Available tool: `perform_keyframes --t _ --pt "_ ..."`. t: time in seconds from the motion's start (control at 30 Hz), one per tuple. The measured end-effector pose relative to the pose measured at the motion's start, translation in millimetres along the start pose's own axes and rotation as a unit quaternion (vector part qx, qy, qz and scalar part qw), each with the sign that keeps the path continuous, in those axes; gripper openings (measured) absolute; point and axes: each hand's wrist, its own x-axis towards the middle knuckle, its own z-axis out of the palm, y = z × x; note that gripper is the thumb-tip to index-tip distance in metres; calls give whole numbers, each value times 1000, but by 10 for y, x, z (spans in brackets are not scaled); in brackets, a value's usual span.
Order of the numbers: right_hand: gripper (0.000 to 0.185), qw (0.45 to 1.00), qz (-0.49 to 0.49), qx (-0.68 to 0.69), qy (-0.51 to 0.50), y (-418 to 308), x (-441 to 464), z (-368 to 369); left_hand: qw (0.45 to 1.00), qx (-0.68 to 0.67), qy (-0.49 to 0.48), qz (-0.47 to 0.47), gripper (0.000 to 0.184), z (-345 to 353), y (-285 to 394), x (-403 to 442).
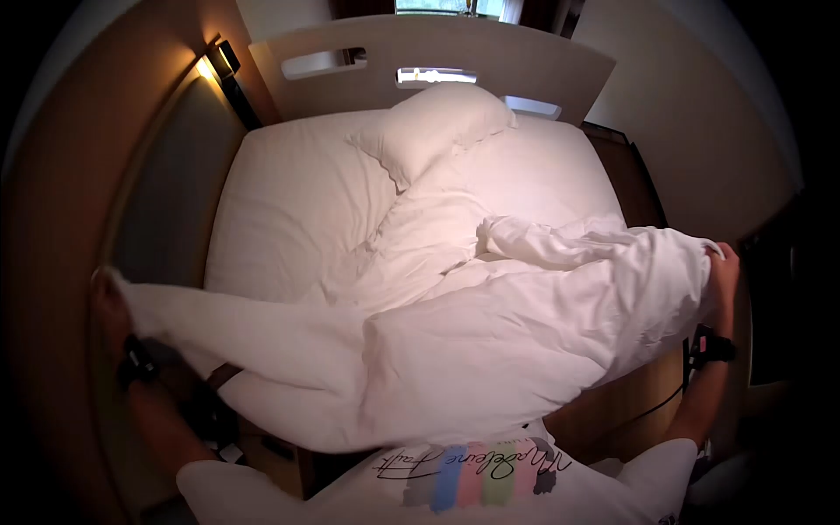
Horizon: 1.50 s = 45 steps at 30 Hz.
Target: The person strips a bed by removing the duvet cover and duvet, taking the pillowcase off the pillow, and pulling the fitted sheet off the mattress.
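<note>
In the head view, your left hand [107, 302] is dim and blurred near the dark edge, so its fingers are hard to make out, but it holds one corner of the large white fabric duvet [472, 354]. Your right hand [723, 271] is closed around a bunched edge of the same duvet at the other side; its fingertips are partly hidden by the folds. Your two hands are wide apart, and the duvet spreads between them, above the lower part of the bed [289, 188] with its white sheet, and hides this part. What lies inside the duvet, I cannot tell. The plump white pillow [437, 127] fills its cloth case and rests near the beige headboard with cut-out openings [367, 44]. Under the left side of the duvet, some dark objects [210, 420] are too shadowed to name. At right, a thin black cable [652, 409] is partly covered.
</note>
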Motion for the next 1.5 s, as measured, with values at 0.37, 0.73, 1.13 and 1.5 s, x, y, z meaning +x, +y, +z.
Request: perform_keyframes --t 0.37,0.73,1.13,1.5 --pt "17 972 -98 -13 -213 -1477 -484 779 672 -11 -736 83 112 3228 3613 -2734" --pt "16 974 -62 18 -217 -986 -366 809 797 66 -599 34 20 3944 2889 -3161" --pt "34 965 -224 131 43 -191 1145 -711 902 405 -151 -5 21 994 781 -682" --pt "26 985 -92 13 148 234 1885 -908 844 503 -122 -140 22 86 344 -1056"
